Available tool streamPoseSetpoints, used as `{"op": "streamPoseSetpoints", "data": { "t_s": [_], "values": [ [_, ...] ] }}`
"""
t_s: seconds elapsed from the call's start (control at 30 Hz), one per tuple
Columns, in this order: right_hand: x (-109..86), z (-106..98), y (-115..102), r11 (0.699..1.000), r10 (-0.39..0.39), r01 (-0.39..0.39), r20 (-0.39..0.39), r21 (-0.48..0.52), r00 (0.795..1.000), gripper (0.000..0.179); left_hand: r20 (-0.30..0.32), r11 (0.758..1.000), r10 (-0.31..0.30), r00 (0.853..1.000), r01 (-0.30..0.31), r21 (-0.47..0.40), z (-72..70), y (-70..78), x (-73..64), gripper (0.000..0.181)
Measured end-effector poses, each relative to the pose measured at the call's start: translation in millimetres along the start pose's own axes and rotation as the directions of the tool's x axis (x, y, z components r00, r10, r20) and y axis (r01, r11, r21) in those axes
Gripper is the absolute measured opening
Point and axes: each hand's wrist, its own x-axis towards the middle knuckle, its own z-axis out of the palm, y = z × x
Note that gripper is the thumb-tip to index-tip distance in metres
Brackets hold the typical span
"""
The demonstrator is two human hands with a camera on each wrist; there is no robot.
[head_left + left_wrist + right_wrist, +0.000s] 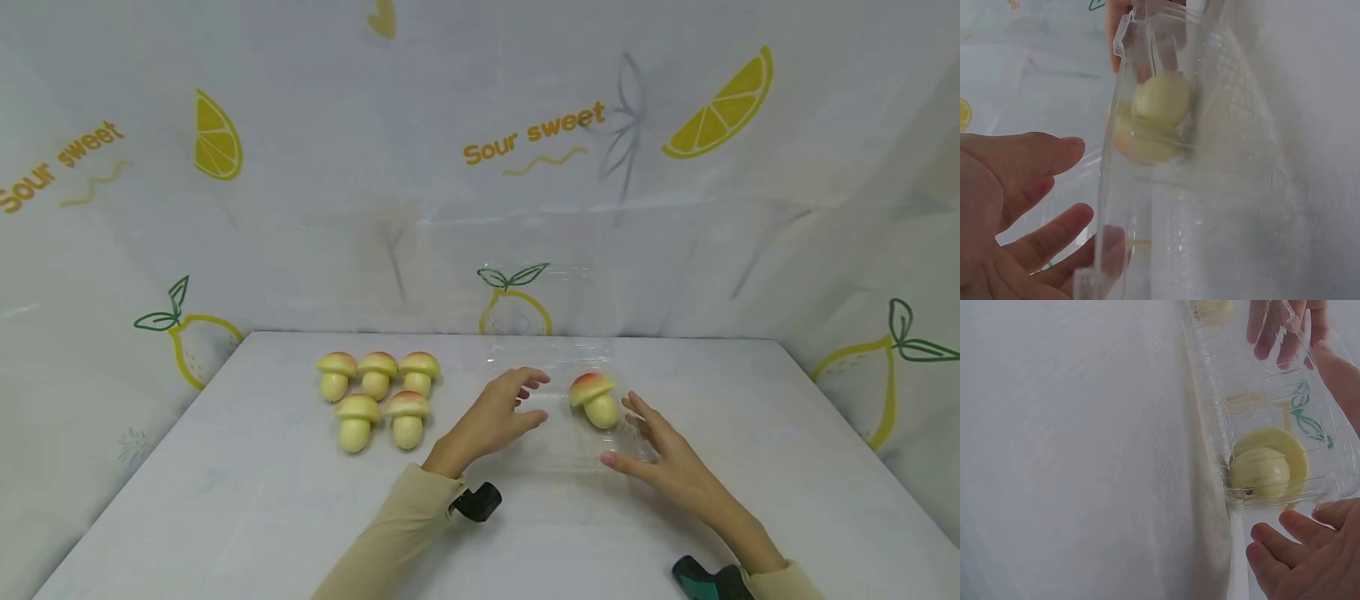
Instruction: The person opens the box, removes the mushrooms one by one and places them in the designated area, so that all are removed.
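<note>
A clear plastic clamshell box [558,446] stands on the table with its lid raised at the back. Inside, toward its right side, lies one toy mushroom [596,402] with a yellow stem and a red-tinged cap. My left hand [501,417] is over the left part of the box, fingers spread and holding nothing. By the right wall is my right hand [671,462], thumb and fingers apart, with the fingertips close to the box's edge. In the right wrist view, the mushroom [1263,472] shows through the ribbed clear wall.
Left of the box, several similar mushrooms [377,375] stand in two rows on the white table [247,500]. A white backdrop [337,250] with printed lemons hangs behind the table's far edge.
</note>
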Motion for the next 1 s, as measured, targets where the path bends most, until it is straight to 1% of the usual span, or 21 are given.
{"op": "streamPoseSetpoints", "data": {
  "t_s": [0.07, 0.2, 0.37, 0.53, 0.77, 1.0],
  "values": [
    [0.2, 0.0, 0.2, 1.0, 0.0, 0.0, 0.002, 0.006, 1.0, 0.101, 0.007, 1.0, -0.017, 1.0, 0.017, -0.019, 3.9, 0.4, 4.1, 0.045],
    [0.5, -0.1, 0.1, 1.0, 0.002, -0.002, 0.005, 0.0, 1.0, 0.101, 0.02, 0.999, -0.044, 0.999, 0.044, -0.021, 10.9, 1.6, 11.8, 0.047],
    [0.7, 0.1, -0.4, 1.0, 0.013, -0.013, 0.011, -0.016, 1.0, 0.101, 0.018, 0.997, -0.08, 0.997, 0.079, 0.009, 19.8, 1.5, 20.1, 0.048],
    [0.8, 0.0, 0.2, 1.0, 0.015, -0.015, 0.013, -0.012, 1.0, 0.101, 0.014, 0.992, -0.116, 0.993, 0.115, 0.044, 29.0, -0.6, 28.7, 0.051],
    [0.9, -0.1, 0.8, 1.0, 0.002, -0.002, 0.008, -0.006, 1.0, 0.101, 0.038, 0.989, -0.128, 0.991, 0.124, 0.08, 39.5, -0.1, 38.8, 0.055],
    [0.6, -0.9, 2.0, 1.0, -0.007, 0.007, 0.008, 0.0, 1.0, 0.1, 0.049, 0.984, -0.149, 0.988, 0.143, 0.104, 44.2, 6.9, 42.3, 0.057]
  ]
}}
